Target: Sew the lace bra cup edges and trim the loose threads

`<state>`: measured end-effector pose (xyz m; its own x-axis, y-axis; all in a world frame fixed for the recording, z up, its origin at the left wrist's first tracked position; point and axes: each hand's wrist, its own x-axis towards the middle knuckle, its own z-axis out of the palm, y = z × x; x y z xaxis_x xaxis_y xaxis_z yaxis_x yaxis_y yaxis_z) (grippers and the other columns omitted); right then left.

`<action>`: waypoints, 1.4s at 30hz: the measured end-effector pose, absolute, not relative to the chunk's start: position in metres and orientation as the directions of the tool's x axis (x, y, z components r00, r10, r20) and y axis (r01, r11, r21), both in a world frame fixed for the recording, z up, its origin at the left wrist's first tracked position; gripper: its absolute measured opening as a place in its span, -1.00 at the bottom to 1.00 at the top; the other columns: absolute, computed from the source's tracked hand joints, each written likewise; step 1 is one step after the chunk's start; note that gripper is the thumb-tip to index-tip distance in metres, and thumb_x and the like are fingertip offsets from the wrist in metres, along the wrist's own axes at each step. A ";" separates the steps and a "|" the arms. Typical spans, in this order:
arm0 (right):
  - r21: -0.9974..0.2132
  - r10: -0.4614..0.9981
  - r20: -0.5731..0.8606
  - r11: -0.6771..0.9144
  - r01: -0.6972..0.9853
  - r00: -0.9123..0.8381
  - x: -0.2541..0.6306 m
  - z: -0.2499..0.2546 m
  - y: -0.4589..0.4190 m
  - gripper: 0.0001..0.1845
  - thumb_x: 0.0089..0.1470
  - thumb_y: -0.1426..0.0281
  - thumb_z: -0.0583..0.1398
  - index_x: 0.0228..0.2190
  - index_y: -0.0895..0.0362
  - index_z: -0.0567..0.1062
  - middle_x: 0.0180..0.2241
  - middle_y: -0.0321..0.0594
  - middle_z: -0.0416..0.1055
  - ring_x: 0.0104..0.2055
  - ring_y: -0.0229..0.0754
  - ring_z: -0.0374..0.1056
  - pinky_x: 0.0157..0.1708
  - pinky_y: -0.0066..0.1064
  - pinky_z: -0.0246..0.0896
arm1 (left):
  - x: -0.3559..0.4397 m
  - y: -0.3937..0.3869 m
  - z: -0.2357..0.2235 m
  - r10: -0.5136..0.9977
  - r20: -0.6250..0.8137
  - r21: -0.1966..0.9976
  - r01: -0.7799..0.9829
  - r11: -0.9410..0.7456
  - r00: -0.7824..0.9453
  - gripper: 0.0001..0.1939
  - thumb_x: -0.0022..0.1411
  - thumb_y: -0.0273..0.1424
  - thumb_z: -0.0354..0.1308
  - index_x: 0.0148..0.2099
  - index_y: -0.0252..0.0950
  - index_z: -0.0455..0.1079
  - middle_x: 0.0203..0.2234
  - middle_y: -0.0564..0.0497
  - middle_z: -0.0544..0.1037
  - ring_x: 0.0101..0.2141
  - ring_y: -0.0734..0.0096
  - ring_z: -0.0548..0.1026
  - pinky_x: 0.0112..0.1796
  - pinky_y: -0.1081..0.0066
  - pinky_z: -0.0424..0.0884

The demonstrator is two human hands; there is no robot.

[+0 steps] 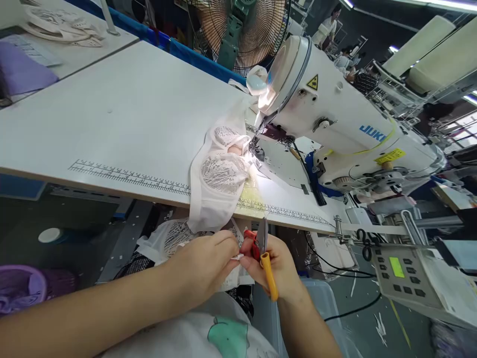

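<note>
My left hand (206, 261) is closed in a pinch on a small white piece of fabric (236, 257) just below the table's front edge. My right hand (278, 268) grips thread snips with an orange and yellow handle (265, 258), blades pointing up, and its fingertips meet the same white piece. A white lace bra (219, 179) lies on the table (130, 124) by the needle of the white sewing machine (346, 129) and hangs over the front edge. More lace garments (167, 241) lie in my lap area.
A ruler scale is printed along the table's front edge. A control panel (400, 271) sits at the right. A fan (238, 30) stands behind the table. A purple basket (22, 288) is at lower left. More garments lie at far left. People work in the background.
</note>
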<state>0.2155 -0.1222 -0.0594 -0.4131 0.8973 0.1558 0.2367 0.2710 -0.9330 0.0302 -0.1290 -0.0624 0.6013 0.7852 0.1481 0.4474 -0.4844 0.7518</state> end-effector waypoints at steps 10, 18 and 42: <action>-0.893 0.892 0.296 0.385 0.233 -0.341 0.211 -0.072 -0.126 -0.88 0.01 0.36 0.17 -0.51 0.08 0.34 -0.57 -0.34 0.23 -0.53 -0.27 0.17 -0.52 -0.42 0.12 | 0.036 -0.118 -0.053 0.757 -0.266 0.964 0.181 0.196 0.596 -0.73 0.13 -0.20 0.04 -0.45 -0.30 0.33 -0.63 0.14 0.18 -0.61 0.53 0.12 -0.61 0.49 0.06; -0.957 0.846 0.042 0.187 0.223 -0.531 0.225 -0.069 -0.126 -0.57 0.06 -0.02 0.13 -0.39 0.11 0.31 -0.49 -0.31 0.20 -0.50 -0.29 0.12 -0.54 -0.45 0.07 | 0.028 -0.110 -0.057 0.719 -0.379 0.925 0.216 0.313 0.582 -0.69 -0.01 -0.17 0.09 -0.57 -0.32 0.28 -0.65 0.13 0.20 -0.59 0.53 0.14 -0.57 0.46 0.03; -0.825 0.738 -0.200 0.229 0.517 -0.645 0.228 -0.087 -0.153 -0.36 0.02 -0.27 -0.15 -0.51 0.07 0.07 -0.57 -0.35 0.08 -0.57 -0.31 -0.02 -0.56 -0.41 -0.11 | 0.015 -0.094 -0.060 0.616 -0.573 0.794 0.180 0.581 0.540 -0.77 -0.25 -0.26 0.21 -0.67 -0.32 0.35 -0.77 0.12 0.32 -0.66 0.56 0.16 -0.59 0.49 -0.01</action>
